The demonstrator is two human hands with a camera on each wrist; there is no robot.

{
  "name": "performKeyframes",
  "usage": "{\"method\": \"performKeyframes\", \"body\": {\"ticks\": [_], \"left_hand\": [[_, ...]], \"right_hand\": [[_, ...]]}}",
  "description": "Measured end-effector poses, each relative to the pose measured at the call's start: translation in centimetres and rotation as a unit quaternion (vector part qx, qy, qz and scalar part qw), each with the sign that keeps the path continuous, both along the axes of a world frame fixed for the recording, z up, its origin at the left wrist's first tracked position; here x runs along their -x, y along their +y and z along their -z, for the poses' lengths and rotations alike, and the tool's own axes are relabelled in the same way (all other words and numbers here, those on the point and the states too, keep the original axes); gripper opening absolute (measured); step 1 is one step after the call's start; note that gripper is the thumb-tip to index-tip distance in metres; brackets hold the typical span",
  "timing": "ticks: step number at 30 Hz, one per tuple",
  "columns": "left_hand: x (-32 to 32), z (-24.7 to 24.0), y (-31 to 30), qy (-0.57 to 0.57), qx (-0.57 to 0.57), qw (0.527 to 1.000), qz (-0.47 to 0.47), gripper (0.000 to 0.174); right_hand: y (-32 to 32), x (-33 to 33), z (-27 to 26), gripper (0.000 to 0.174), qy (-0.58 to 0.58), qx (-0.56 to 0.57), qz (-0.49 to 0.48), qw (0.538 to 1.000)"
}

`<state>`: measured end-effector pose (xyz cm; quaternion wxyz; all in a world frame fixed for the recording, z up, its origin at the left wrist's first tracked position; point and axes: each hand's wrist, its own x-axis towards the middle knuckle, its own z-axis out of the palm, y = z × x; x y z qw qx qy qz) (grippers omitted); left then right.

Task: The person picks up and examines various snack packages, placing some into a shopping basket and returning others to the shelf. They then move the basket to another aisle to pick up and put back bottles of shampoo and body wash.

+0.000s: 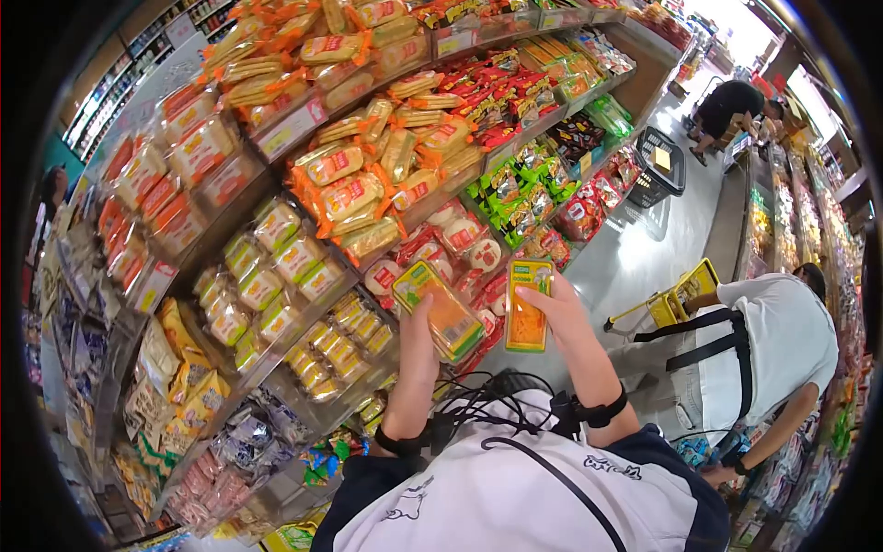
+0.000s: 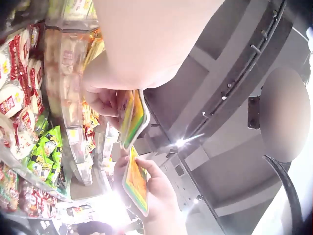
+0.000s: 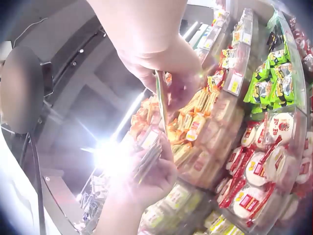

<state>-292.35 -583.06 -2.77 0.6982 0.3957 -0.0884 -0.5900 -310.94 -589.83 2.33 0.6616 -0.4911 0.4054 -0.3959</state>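
My left hand (image 1: 418, 342) grips a flat orange packet (image 1: 452, 322) with yellow and green edges, its thumb on the front and a barcode showing. Beside it, my right hand (image 1: 561, 311) holds a narrower flat packet (image 1: 527, 322), orange with a green top, thumb across its face. The two packets are held up side by side, a small gap between them in the head view. From the left wrist, the left packet (image 2: 138, 117) appears edge-on above the right one (image 2: 137, 182). In the right wrist view both packets look thin.
Tiered snack shelves curve around the left and front, with orange-wrapped biscuits (image 1: 345, 189), round white crackers (image 1: 460, 230) and green packs (image 1: 524, 189). A black basket (image 1: 658, 170) stands in the aisle. At right, a person in a white shirt (image 1: 768, 336) bends beside a yellow basket (image 1: 685, 294).
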Motion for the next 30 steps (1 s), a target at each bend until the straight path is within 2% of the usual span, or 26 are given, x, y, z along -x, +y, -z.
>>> {"method": "performKeyframes", "body": {"ticks": [2,3,6,7,9,10,11,13,14,15,16,18,20,22,23,25,28,30], "left_hand": [[0.0,-0.3,-1.6,0.067,-0.004,0.997,0.031,0.033],[0.7,-1.2,-2.4,0.038,0.002,0.999,0.017,0.037],[1.9,0.0,-5.1,0.057,-0.001,0.998,0.004,0.035],[2.9,-2.2,-5.8,0.067,0.029,0.997,0.038,0.034],[4.4,-1.0,-8.2,-0.001,-0.01,1.0,-0.009,0.034],[5.1,-0.6,-9.7,-0.036,-0.026,0.998,-0.037,0.034],[5.8,-0.5,-11.3,-0.025,-0.021,0.999,-0.027,0.036],[8.1,-1.7,-15.0,0.01,-0.017,1.0,-0.022,0.037],[9.4,-2.2,-17.1,0.029,-0.013,0.999,-0.02,0.038],[10.3,-1.4,-19.0,0.038,-0.017,0.999,-0.005,0.037],[11.6,-1.8,-20.6,0.049,-0.016,0.998,0.026,0.037],[14.1,-2.5,-24.0,0.069,-0.008,0.994,0.087,0.037],[16.2,-3.1,-26.6,0.055,-0.013,0.992,0.116,0.039],[17.8,-5.0,-28.3,0.051,-0.003,0.989,0.136,0.041],[18.1,-5.2,-28.8,0.065,0.03,0.986,0.147,0.043],[19.0,-4.8,-29.6,0.05,0.005,0.993,0.103,0.042],[19.2,-3.4,-30.1,0.03,-0.026,0.998,0.043,0.041],[19.1,-3.0,-29.9,0.009,-0.035,0.999,-0.008,0.04]], "right_hand": [[-2.0,0.7,0.3,0.037,0.016,-0.006,-0.023,1.0],[-3.5,1.1,0.4,0.038,0.024,-0.005,-0.036,0.999],[-8.7,1.9,1.1,0.039,0.001,-0.018,0.032,0.999],[-11.2,2.8,1.5,0.039,0.003,0.021,0.062,0.998],[-18.6,6.7,2.2,0.038,0.124,-0.034,0.105,0.986],[-21.8,8.2,2.4,0.036,0.038,-0.01,0.16,0.986],[-24.9,9.9,2.1,0.034,-0.037,0.02,0.218,0.975],[-31.1,13.7,1.3,0.041,-0.17,0.105,0.206,0.958],[-34.6,15.6,0.9,0.047,-0.108,0.089,0.231,0.963],[-37.9,17.1,0.3,0.054,-0.072,0.139,0.228,0.961],[-40.7,18.1,-0.7,0.054,-0.053,0.215,0.181,0.958],[-48.3,19.7,-0.7,0.051,0.156,0.363,0.204,0.896],[-53.6,18.1,-2.9,0.047,0.201,0.451,0.119,0.862],[-55.7,14.6,-5.6,0.042,0.322,0.504,0.088,0.796],[-56.5,13.1,-6.2,0.038,0.355,0.495,0.029,0.793],[-58.2,10.2,-6.8,0.031,0.413,0.474,-0.083,0.773],[-62.5,6.9,-2.8,0.024,0.395,0.583,-0.14,0.696],[-63.6,6.2,-1.4,0.021,0.298,0.651,-0.097,0.691]]}}
